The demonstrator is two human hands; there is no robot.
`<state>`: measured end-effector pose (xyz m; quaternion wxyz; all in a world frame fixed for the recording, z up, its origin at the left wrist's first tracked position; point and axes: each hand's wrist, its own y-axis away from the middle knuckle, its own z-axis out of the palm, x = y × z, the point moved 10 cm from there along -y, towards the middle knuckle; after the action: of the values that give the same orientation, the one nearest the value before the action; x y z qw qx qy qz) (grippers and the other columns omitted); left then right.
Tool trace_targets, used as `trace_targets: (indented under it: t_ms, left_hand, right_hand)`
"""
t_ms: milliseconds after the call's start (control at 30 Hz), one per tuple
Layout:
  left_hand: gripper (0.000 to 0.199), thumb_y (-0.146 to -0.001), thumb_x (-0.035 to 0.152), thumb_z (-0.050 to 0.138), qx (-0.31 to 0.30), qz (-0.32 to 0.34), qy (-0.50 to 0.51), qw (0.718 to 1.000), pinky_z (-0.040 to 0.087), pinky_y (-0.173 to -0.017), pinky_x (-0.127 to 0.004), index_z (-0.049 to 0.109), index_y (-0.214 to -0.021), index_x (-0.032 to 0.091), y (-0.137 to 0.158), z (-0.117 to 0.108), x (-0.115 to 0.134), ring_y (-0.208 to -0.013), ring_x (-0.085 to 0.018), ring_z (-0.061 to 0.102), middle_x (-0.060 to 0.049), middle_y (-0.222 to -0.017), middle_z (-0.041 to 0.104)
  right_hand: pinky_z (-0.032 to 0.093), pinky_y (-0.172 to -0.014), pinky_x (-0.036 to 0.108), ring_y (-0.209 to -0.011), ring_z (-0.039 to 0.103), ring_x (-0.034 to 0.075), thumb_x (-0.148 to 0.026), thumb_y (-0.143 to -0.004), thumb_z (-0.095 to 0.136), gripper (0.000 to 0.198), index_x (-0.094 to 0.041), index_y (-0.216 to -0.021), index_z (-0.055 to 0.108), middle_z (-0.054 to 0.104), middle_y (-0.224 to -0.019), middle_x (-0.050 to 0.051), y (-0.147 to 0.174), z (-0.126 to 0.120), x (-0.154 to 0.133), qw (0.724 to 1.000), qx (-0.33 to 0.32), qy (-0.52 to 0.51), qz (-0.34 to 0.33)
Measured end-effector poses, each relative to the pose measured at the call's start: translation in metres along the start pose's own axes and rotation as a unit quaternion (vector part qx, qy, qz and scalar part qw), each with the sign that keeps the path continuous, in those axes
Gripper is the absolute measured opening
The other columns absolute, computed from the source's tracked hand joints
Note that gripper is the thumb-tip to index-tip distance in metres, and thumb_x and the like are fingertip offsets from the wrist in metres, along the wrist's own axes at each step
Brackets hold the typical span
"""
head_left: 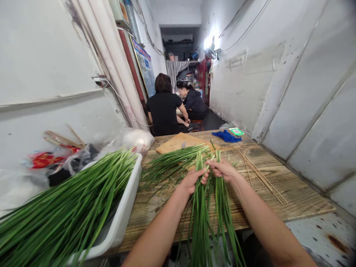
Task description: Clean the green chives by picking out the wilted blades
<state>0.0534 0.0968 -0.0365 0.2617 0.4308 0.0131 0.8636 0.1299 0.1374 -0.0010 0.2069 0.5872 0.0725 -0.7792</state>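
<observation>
My left hand (pixel 196 178) is closed round a bunch of garlic chives (pixel 200 211), pale stem ends up and green leaves hanging over the table's front edge. Close beside it, my right hand (pixel 222 168) grips a second, thinner bunch of garlic chives (pixel 224 215). The fingertips of both hands nearly meet at the pale stems between the bunches. Behind my left hand, a pile of chives (pixel 175 159) lies on the wooden table (pixel 155 218), its pale ends toward the right. Leaf scraps are scattered under my hands.
A white tub (pixel 129 205) heaped with long chives (pixel 75 200) stands at the left. Thin sticks (pixel 258 174) lie on the right. Farther back are a wooden board (pixel 178 142), a blue cloth (pixel 226 136) and a QR-code card (pixel 236 131). Two people sit beyond the table.
</observation>
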Motion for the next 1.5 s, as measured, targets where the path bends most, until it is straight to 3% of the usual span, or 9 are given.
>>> trace_targets:
  t_ms: [200,333,433,533,700,967,1133,1233,1500]
  left_hand:
    - [0.022,-0.072,0.021,0.075,-0.062,-0.020,0.051,0.997,0.030,-0.041,-0.011,0.060,-0.079,0.007,0.001,0.011,-0.004,-0.044,0.000,0.039,0.002,-0.059,0.048]
    - [0.020,-0.074,0.020,0.074,-0.042,-0.011,0.054,0.998,0.031,-0.041,-0.011,0.059,-0.079,0.007,0.000,0.006,-0.002,-0.045,0.000,0.040,0.002,-0.061,0.048]
    - [0.017,-0.076,0.019,0.071,-0.031,-0.010,0.060,0.998,0.031,-0.041,-0.010,0.059,-0.079,0.008,-0.001,0.004,-0.001,-0.044,0.000,0.040,0.002,-0.061,0.047]
    - [0.014,-0.079,0.018,0.068,-0.034,-0.026,0.079,0.996,0.030,-0.040,-0.009,0.058,-0.079,0.008,-0.001,0.005,-0.002,-0.044,0.000,0.039,0.003,-0.060,0.045]
    - [0.012,-0.082,0.016,0.064,-0.040,-0.057,0.121,0.990,0.029,-0.039,-0.008,0.057,-0.078,0.007,0.000,0.008,-0.006,-0.043,0.001,0.038,0.004,-0.059,0.043]
    - [0.024,-0.071,0.021,0.076,-0.005,0.005,0.029,1.000,0.029,-0.040,-0.011,0.058,-0.078,0.008,-0.001,0.003,0.002,-0.043,-0.001,0.039,0.003,-0.058,0.048]
    - [0.029,-0.066,0.025,0.080,0.001,0.026,0.008,1.000,0.029,-0.041,-0.012,0.060,-0.077,0.007,0.001,0.004,0.005,-0.044,-0.001,0.040,0.002,-0.058,0.050]
    - [0.030,-0.065,0.026,0.080,0.016,0.033,-0.005,0.999,0.030,-0.041,-0.013,0.060,-0.076,0.007,0.002,0.002,0.006,-0.044,-0.002,0.042,0.001,-0.059,0.052]
    - [0.034,-0.063,0.030,0.081,0.012,0.039,-0.018,0.999,0.028,-0.041,-0.013,0.060,-0.077,0.008,0.001,0.003,0.008,-0.044,-0.001,0.041,0.002,-0.058,0.051]
  right_hand:
    - [0.015,-0.025,0.012,-0.031,0.015,-0.001,-0.037,-0.076,0.070,0.029,-0.015,-0.065,0.055,0.040,-0.047,-0.008,-0.006,-0.051,-0.023,0.985,0.103,-0.128,-0.046]
    - [0.015,-0.026,0.012,-0.032,0.020,-0.002,-0.038,-0.068,0.077,0.034,-0.014,-0.063,0.053,0.050,-0.053,-0.005,-0.001,-0.016,-0.009,0.998,0.001,-0.070,0.007]
    - [0.016,-0.026,0.012,-0.030,0.022,-0.001,-0.034,-0.060,0.083,0.039,-0.015,-0.056,0.049,0.038,-0.041,-0.010,0.001,0.003,0.000,1.000,-0.017,-0.004,0.001]
    - [0.016,-0.027,0.012,-0.030,0.020,-0.001,-0.035,-0.059,0.083,0.043,-0.016,-0.052,0.046,0.032,-0.038,-0.011,-0.002,0.000,-0.001,1.000,0.010,-0.006,-0.023]
    - [0.018,-0.026,0.012,-0.031,0.022,-0.002,-0.039,-0.065,0.079,0.037,-0.015,-0.059,0.052,0.047,-0.049,-0.007,-0.004,-0.020,-0.010,0.995,0.074,-0.053,-0.041]
    - [0.015,-0.027,0.014,-0.030,0.023,0.000,-0.040,-0.053,0.085,0.042,-0.015,-0.057,0.051,0.041,-0.037,-0.009,0.002,0.004,0.002,0.999,0.029,0.043,-0.015]
    - [0.017,-0.026,0.015,-0.029,0.022,0.000,-0.041,-0.054,0.085,0.045,-0.017,-0.054,0.047,0.035,-0.037,-0.010,-0.003,-0.016,-0.006,0.996,0.085,0.003,-0.038]
    - [0.018,-0.026,0.014,-0.029,0.025,-0.001,-0.046,-0.060,0.081,0.042,-0.015,-0.058,0.051,0.047,-0.046,-0.006,-0.002,-0.028,-0.013,0.991,0.120,-0.020,-0.053]
    - [0.015,-0.027,0.014,-0.029,0.022,0.000,-0.041,-0.056,0.084,0.044,-0.016,-0.053,0.048,0.032,-0.035,-0.011,0.004,-0.010,-0.007,0.996,0.054,0.064,-0.022]
